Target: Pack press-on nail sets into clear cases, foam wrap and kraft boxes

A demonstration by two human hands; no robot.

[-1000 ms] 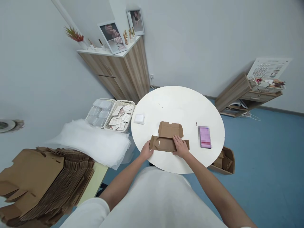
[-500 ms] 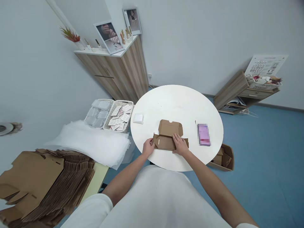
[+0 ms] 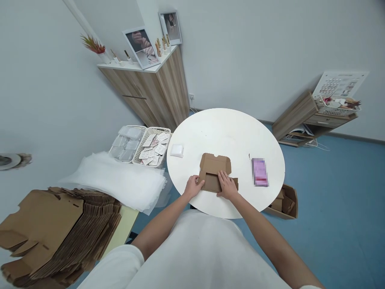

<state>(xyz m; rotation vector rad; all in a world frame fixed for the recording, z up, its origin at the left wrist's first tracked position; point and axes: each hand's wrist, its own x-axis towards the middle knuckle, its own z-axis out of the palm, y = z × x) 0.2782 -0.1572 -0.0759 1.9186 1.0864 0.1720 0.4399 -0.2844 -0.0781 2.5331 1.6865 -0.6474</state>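
Cardboard box blank [image 3: 215, 170] at frame centre
Left hand [image 3: 194, 186] grips its left flap; right hand [image 3: 227, 188] presses flat on it, on the table [image 3: 225, 132].

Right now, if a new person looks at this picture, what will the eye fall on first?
First, the half-folded cardboard box at the near edge of the round white table, with the left hand gripping its left end and the right hand pressed flat on it. Next, the big stack of flat cardboard blanks at the lower left, and the blurred purple packet on the table, right of the box.
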